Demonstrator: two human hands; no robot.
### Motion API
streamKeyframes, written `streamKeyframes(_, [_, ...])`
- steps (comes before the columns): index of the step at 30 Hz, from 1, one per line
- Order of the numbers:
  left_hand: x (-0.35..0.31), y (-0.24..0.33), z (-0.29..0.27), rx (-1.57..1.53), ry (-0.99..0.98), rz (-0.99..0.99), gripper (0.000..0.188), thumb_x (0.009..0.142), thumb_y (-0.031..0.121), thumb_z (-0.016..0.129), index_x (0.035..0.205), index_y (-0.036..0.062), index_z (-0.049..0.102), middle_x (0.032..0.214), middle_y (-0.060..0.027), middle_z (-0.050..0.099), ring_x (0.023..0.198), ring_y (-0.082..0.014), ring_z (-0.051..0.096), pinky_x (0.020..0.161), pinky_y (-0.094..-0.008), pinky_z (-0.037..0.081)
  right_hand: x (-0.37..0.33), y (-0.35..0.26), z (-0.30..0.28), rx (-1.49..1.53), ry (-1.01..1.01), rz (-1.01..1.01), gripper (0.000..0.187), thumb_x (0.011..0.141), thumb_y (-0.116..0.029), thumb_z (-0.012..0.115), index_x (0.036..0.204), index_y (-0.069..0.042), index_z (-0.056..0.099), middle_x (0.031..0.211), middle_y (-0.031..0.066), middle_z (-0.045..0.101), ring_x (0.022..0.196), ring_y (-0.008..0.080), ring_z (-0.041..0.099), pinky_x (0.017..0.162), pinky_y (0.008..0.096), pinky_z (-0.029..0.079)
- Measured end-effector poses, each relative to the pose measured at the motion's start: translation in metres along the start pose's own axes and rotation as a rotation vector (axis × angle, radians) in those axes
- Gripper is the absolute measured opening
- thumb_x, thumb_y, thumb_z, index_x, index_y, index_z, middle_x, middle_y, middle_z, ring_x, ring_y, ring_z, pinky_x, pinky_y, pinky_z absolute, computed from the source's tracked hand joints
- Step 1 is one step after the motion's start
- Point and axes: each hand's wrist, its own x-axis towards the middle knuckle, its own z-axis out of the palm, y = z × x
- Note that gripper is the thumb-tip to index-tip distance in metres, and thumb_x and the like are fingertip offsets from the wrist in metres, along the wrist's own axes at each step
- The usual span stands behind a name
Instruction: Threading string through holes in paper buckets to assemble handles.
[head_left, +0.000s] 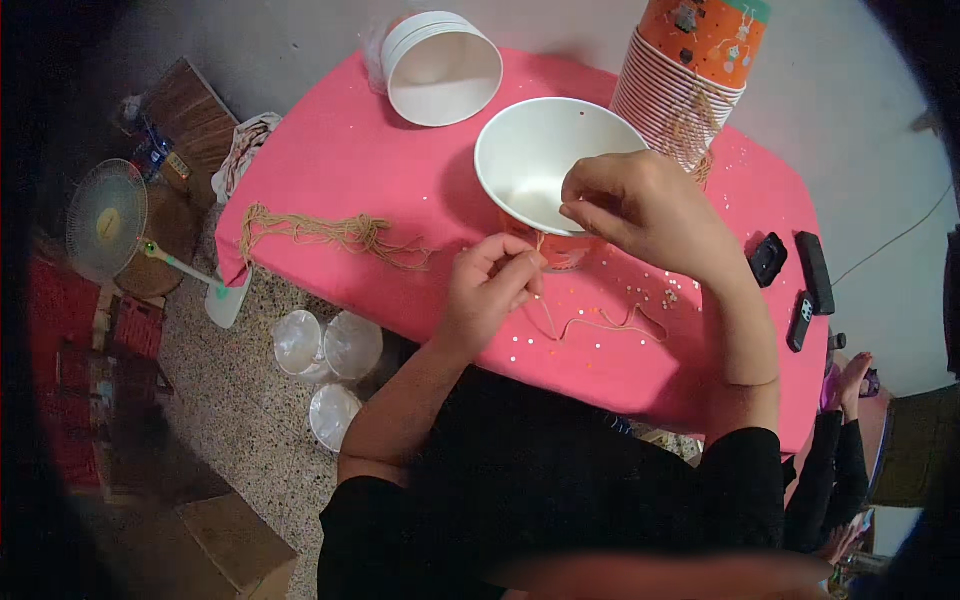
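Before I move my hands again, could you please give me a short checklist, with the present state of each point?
1. Paper bucket standing with its mouth up: ok, it is on the pink tablecloth.
2. Thin string secured: ok, the left hand pinches it just below the bucket's front rim.
3. Right hand gripping string: cannot tell; it is over the rim, fingertips partly hidden.
4. Bundle of spare string clear of both hands: ok, it lies to their left.
5. Work area free of loose bits: not ok, small dots are scattered around the string.
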Motion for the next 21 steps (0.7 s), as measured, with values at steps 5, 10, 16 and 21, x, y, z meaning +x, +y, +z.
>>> streamKeyframes(5, [0.003, -0.003, 0.002, 0.121, 0.009, 0.095, 0.011, 0.093, 0.007, 0.05, 0.089, -0.0003, 0.056, 0.068, -0.0031, 0.056, 0.053, -0.0037, 0.04, 0.047, -0.0187, 0.031, 0.003, 0.001, 0.002, 0.009, 0.016, -0.011, 0.007, 0.08, -0.007, 0.065, 0.084, -0.002, 0.063, 0.068, 0.0114, 0.062, 0.06, 0.024, 0.061, 0.056, 0.032, 0.047])
streamKeyframes(10, [0.003, -0.001, 0.003, 0.063, 0.026, 0.062, 0.008, 0.09, 0.005, 0.057, 0.084, 0.0003, 0.059, 0.067, 0.0016, 0.057, 0.061, -0.003, 0.051, 0.055, -0.0202, 0.041, 0.004, 0.001, 0.001, -0.022, -0.013, -0.009, 0.008, 0.081, -0.01, 0.065, 0.085, -0.003, 0.064, 0.068, 0.01, 0.063, 0.059, 0.0248, 0.061, 0.056, 0.0323, 0.047])
streamKeyframes(16, [0.003, -0.002, 0.0, 0.018, 0.035, 0.024, 0.009, 0.09, 0.005, 0.058, 0.082, 0.0014, 0.06, 0.064, 0.0061, 0.052, 0.056, -0.0001, 0.044, 0.049, -0.0187, 0.035, 0.008, 0.013, 0.005, 0.036, -0.099, -0.02, 0.01, 0.083, -0.008, 0.063, 0.089, -0.001, 0.066, 0.075, 0.0114, 0.066, 0.064, 0.0234, 0.062, 0.059, 0.0335, 0.049])
streamKeyframes(21, [0.005, 0.0, 0.004, 0.064, 0.085, 0.031, 0.011, 0.091, 0.008, 0.058, 0.084, 0.0011, 0.061, 0.062, 0.0058, 0.051, 0.054, 0.0001, 0.043, 0.047, -0.0185, 0.034, 0.014, 0.021, 0.005, 0.211, -0.263, -0.083, 0.015, 0.085, -0.007, 0.062, 0.097, -0.001, 0.067, 0.077, 0.0122, 0.067, 0.068, 0.0214, 0.064, 0.064, 0.031, 0.049])
